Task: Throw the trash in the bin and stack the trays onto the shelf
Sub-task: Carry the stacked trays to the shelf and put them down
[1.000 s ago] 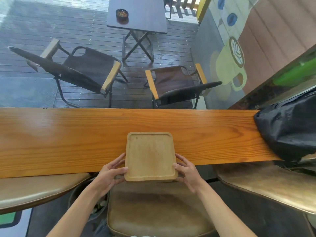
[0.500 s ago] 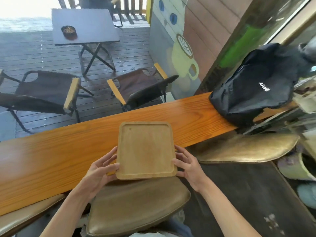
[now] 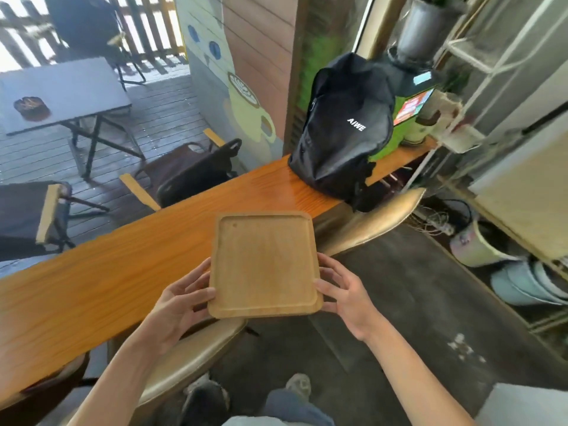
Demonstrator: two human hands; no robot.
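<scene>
A square light-wood tray (image 3: 264,262) with a raised rim is held level in front of me, off the counter. My left hand (image 3: 181,299) grips its near left edge, thumb on top. My right hand (image 3: 344,290) grips its near right edge, fingers spread along the side. The tray is bare. A white wire shelf (image 3: 479,56) stands at the far right; no bin can be made out.
A long orange wooden counter (image 3: 101,272) runs from the left to a black backpack (image 3: 344,127) standing on its right end. Gold-cushioned stools (image 3: 372,222) sit under the counter. Pots and cables lie on the floor at the right. Folding chairs and a table stand outside.
The tray has been lifted off the counter in both hands, and my view has swung to the right, bringing the backpack and the shelf area into view.
</scene>
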